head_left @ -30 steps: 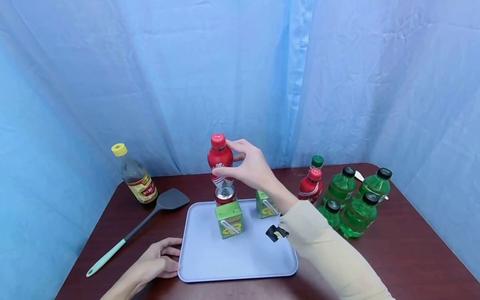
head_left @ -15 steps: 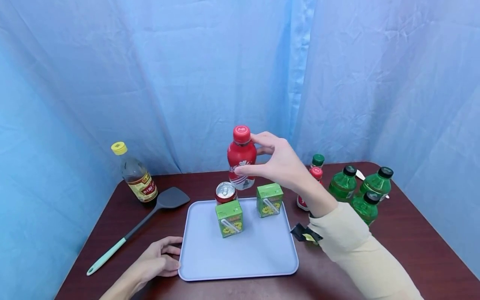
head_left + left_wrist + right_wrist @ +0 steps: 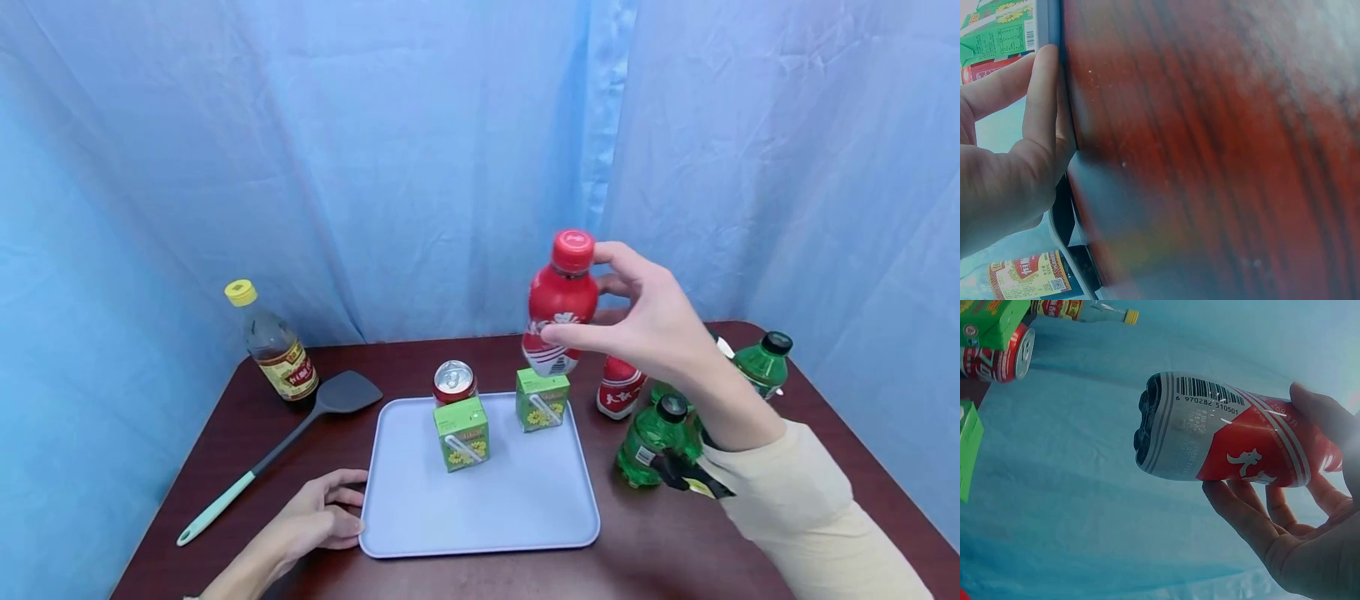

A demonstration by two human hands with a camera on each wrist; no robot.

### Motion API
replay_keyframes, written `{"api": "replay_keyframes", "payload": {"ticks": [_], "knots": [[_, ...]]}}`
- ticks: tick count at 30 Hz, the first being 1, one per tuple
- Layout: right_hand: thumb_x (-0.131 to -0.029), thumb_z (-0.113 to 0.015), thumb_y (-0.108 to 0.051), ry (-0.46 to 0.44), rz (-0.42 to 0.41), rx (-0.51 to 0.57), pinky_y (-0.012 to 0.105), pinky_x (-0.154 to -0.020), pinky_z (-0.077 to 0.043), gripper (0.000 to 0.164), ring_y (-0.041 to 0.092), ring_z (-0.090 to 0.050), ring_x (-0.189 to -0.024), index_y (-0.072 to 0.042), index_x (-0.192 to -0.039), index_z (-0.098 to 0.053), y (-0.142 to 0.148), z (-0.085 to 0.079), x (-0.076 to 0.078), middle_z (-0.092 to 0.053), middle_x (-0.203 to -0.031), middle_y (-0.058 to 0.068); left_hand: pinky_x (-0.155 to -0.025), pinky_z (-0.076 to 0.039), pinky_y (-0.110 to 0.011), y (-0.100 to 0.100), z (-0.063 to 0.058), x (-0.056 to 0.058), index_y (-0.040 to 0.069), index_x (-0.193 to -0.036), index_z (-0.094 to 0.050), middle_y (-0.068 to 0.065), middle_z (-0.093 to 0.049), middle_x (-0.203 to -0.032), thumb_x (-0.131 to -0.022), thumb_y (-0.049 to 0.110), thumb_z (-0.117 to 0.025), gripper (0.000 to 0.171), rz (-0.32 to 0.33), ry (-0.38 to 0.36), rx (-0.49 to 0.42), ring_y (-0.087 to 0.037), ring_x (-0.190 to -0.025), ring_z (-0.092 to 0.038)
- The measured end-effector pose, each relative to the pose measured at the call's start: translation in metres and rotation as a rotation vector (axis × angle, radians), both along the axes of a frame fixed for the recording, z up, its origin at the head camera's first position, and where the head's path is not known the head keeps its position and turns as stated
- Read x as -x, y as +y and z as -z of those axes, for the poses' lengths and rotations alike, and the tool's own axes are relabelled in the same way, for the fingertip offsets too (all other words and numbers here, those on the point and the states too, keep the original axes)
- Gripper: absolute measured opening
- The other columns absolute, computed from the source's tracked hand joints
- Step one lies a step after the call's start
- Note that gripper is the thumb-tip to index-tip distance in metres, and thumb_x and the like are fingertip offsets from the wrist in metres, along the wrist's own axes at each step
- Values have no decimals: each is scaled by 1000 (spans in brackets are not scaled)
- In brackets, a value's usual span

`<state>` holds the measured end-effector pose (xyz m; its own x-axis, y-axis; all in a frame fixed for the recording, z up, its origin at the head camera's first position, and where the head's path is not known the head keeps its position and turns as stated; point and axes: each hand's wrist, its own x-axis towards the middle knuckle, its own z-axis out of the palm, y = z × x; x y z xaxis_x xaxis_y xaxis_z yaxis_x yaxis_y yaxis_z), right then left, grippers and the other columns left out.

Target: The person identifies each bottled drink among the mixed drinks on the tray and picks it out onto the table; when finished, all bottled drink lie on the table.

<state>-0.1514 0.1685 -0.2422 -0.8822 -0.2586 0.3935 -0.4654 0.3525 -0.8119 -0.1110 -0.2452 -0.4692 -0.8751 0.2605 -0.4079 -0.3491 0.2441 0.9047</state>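
Note:
My right hand [image 3: 660, 321] holds a red-and-white plastic drink bottle [image 3: 561, 300] upright in the air, thumb on one side and fingers on the other. It hangs above and behind the right green drink carton [image 3: 542, 404]. In the right wrist view the barcode side and base of the bottle [image 3: 1229, 431] show. My left hand [image 3: 318, 517] rests at the left edge of the pale tray [image 3: 517, 517], fingertips touching its rim. A second green carton [image 3: 461, 437] with a straw stands on the tray, in front of a red drink can [image 3: 454, 383].
A second red bottle [image 3: 621, 387] stands right of the tray. Several green bottles [image 3: 651, 446] stand nearby, partly hidden by my right arm. At left are a yellow-capped sauce bottle [image 3: 281, 358] and a spatula [image 3: 300, 429]. A blue curtain [image 3: 420, 167] hangs behind the table.
My right hand has carried the red bottle rightward and a little up, from above the can at the back of the tray. My left hand stays at the tray's edge.

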Motion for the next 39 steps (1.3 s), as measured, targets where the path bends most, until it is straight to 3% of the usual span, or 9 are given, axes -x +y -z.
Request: {"api": "replay_keyframes", "payload": {"ticks": [3, 8, 13, 20, 26, 31, 39], "knots": [[-82, -86, -15, -26, 26, 7, 39, -71, -61, 63, 25, -74, -87, -20, -136, -56, 12, -5, -7, -67, -116, 7, -74, -60, -43, 1, -1, 1, -8, -148, -38, -20, -57, -114, -79, -7, -67, 75, -6, -8, 0, -25, -87, -65], [-82, -85, -10, -28, 91, -12, 36, -71, -61, 63, 22, -73, -92, -22, -136, -55, 37, -8, -15, -64, -121, 4, -73, -60, -43, 3, -2, 3, -7, -148, -39, -20, -57, -114, -79, -8, -68, 75, -19, -21, 14, -25, -86, -65], [-81, -83, -1, 7, 132, -36, 31, -70, -60, 68, 18, -68, -103, -18, -140, -54, 66, -7, -21, -60, -126, 6, -73, -60, -43, 4, -3, 2, -7, -148, -39, -20, -56, -114, -80, -8, -68, 75, -21, -17, 17, -25, -86, -65], [-78, -80, 13, 40, 192, -5, 22, -74, -58, 77, 18, -66, -105, -12, -145, -53, 103, -7, -34, -56, -132, 11, -72, -60, -43, 2, -4, 1, -7, -148, -39, -20, -56, -114, -79, -8, -68, 74, -14, -7, 10, -25, -86, -65], [-73, -83, 13, 127, 329, -71, 10, -77, -51, 81, 9, -62, -108, -12, -144, -54, 127, 1, -40, -60, -131, 2, -72, -60, -43, 1, -3, 2, -7, -148, -38, -20, -56, -113, -80, -9, -68, 74, -30, -23, 21, -25, -86, -66], [-70, -87, 10, 159, 439, -134, 4, -74, -45, 85, -1, -57, -103, -18, -143, -55, 143, 12, -42, -57, -125, -13, -73, -60, -43, 1, -3, 1, -7, -148, -38, -20, -57, -113, -80, -9, -68, 74, -28, -31, 12, -25, -86, -66], [-69, -79, 22, 209, 447, -84, 4, -70, -46, 88, 1, -54, -107, -14, -146, -54, 167, 20, -45, -56, -128, -13, -72, -60, -43, 2, -4, 0, -8, -148, -38, -20, -57, -113, -80, -9, -68, 74, -23, -23, 11, -25, -86, -66]]}}
